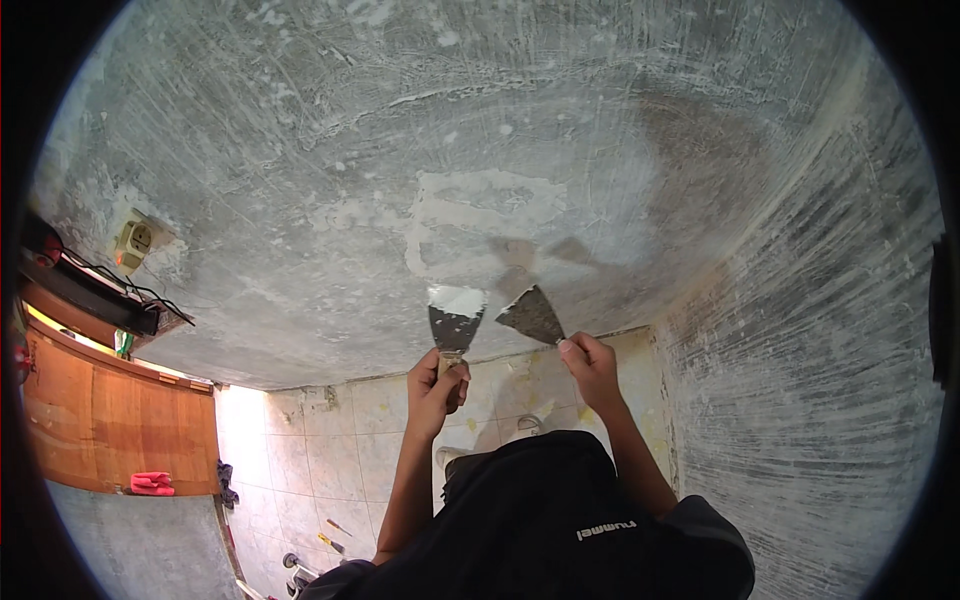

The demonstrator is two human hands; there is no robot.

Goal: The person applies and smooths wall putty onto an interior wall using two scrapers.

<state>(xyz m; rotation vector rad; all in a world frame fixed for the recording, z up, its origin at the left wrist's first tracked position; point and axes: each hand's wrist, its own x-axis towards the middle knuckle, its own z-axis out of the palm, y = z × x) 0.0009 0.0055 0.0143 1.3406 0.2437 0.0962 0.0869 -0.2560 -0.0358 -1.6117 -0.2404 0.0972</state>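
Observation:
My left hand [437, 390] is closed around the handle of a wide putty knife [454, 325], held blade up. White filler coats the top edge of its blade, with specks lower down. To its right, my right hand [591, 370] grips a second putty knife [536, 314], whose dark, stained blade tilts toward the first one. The two blades are close but apart. Ahead of them is a grey plastered wall [330, 240] with a pale filler patch [490, 198] and shadows of the tools. Whether either blade touches the wall I cannot tell.
A wall socket [134, 243] is at the left, near dark cables [125, 282]. A wooden cabinet [120, 410] stands there with a red cloth [152, 484] on its edge. Hand tools [331, 542] lie on the tiled floor [330, 465]. Another grey wall [800, 400] closes the right side.

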